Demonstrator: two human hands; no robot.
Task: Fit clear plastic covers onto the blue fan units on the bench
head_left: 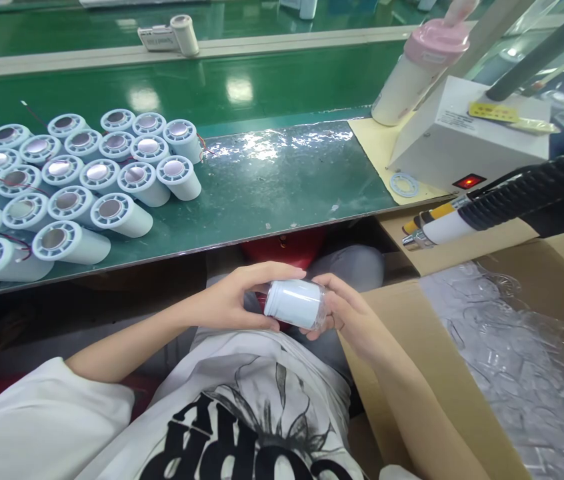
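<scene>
Above my lap, a pale blue cylindrical housing (294,302) lies on its side between my hands. A clear plastic cover (320,308) surrounds its right end. My left hand (242,297) curves round the housing's left end, thumb below and fingers above. On the right, my right hand (345,308) grips the clear cover with its fingers bent round it. Some fingertips are hidden behind the piece. Many similar pale blue housings (69,241), several with thin red wires, stand on the green bench (262,180) at the left.
An open cardboard box (402,340) of clear plastic covers (507,360) is at my right. A white machine (472,140) with a lit red switch, a black hose (527,190) and a pink-lidded bottle (419,70) are at the back right. A white device (169,37) rests on the far rail.
</scene>
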